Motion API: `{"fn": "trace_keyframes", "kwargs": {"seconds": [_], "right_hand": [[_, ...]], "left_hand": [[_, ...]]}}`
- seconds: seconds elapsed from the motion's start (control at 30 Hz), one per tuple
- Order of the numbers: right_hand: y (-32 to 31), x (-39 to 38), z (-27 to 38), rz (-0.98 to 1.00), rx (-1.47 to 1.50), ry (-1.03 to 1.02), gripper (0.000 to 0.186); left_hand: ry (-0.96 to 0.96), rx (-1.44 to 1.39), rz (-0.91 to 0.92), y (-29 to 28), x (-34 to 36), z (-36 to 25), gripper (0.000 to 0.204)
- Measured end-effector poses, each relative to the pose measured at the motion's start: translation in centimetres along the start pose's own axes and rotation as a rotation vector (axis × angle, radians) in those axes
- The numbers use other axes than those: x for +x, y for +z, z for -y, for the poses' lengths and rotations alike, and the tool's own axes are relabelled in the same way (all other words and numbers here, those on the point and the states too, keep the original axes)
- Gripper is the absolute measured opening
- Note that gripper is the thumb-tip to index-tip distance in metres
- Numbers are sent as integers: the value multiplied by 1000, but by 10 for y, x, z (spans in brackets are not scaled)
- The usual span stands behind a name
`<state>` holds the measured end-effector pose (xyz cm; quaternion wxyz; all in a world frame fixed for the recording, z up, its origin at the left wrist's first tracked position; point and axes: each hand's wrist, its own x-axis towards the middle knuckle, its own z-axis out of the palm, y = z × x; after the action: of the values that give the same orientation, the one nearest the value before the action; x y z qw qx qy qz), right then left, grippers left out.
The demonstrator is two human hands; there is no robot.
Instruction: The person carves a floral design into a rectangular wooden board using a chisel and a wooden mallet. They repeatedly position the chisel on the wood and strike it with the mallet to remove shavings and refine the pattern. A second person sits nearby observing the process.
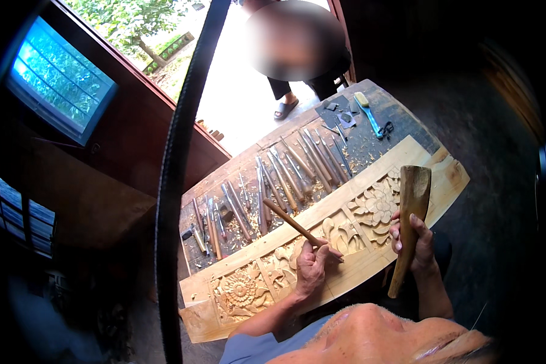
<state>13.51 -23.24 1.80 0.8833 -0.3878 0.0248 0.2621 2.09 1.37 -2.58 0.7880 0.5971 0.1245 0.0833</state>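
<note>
As the head view looks down over your work, your left grip [311, 270] is closed around a slim wooden-handled tool [290, 220], holding it aslant over the carved panel [353, 238]. The handle slopes up and away from you, past your fingers toward the loose tools; its lower end points at the plain strip along the panel's near edge, too small to tell whether it touches. Your right grip [421, 242] is clamped around the middle of a wooden mallet [415, 193], broad end up, narrow end down, in front of the panel's right part. The panel lies along the near side of the bench [400, 124], below your left grip and just left of your right. Beyond it you have a row of carving tools [279, 179] among wood shavings, with a blue-handled brush [370, 115] near the far corner.
</note>
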Motion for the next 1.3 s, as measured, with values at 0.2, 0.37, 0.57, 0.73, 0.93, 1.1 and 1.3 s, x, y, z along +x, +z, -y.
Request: {"fn": "trace_keyframes", "kwargs": {"seconds": [0.2, 0.37, 0.57, 0.73, 0.93, 1.1, 1.3], "right_hand": [[3, -1, -1, -36, -19, 10, 51], [1, 2, -1, -30, -23, 0, 51], [-1, 1, -1, -5, 7, 21, 52], [-3, 1, -1, -7, 10, 17, 52], [0, -1, 1, -11, -7, 9, 52], [1, -2, 1, -22, -28, -7, 52], [0, -1, 0, -38, -47, -26, 52]], "left_hand": [[18, 28, -10, 1, 0, 1, 24], [-3, -2, -24, 1, 0, 2, 25], [-35, 2, -29, 3, -2, -4, 26], [-43, 1, -26, 4, -2, -4, 24], [-23, -9, -6, 1, 0, 0, 24], [-21, -11, 6, 1, -1, 2, 24], [-10, 15, 10, 1, -1, 2, 24]]}}
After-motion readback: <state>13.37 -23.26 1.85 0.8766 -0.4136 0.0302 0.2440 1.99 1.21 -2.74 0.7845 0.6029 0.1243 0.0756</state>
